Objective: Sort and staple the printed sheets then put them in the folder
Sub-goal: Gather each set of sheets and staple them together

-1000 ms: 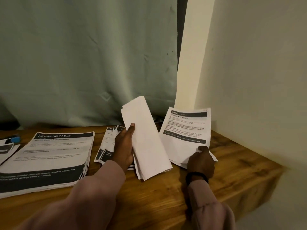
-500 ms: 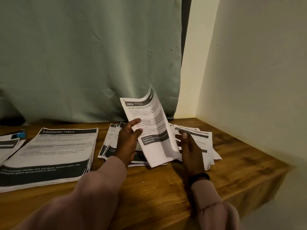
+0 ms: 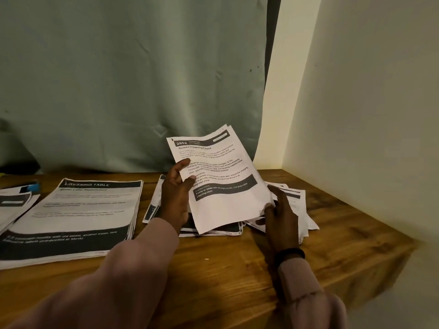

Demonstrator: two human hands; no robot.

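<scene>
Wooden table point(image 3: 237, 269) under green curtain point(image 3: 130, 79): left hand point(image 3: 177, 198) and right hand point(image 3: 281, 219) are both pinching tilted printed sheets point(image 3: 221, 181) above scattered piles point(image 3: 294, 205); big stack point(image 3: 78, 217) lying left.

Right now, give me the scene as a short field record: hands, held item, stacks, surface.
left hand: grips the left edge of the held sheets, thumb on the printed face
right hand: pinches their lower right corner
held sheets: "2652 Screen Cleaning Check", tilted up off the table, more than one sheet
left stack: flat, top sheet headed "DRESSING TABLE"
middle stack: flat, partly under the held sheets
right pile: loose, fanned, behind the right hand
surface: wooden table
stapler, folder: not in view
</scene>
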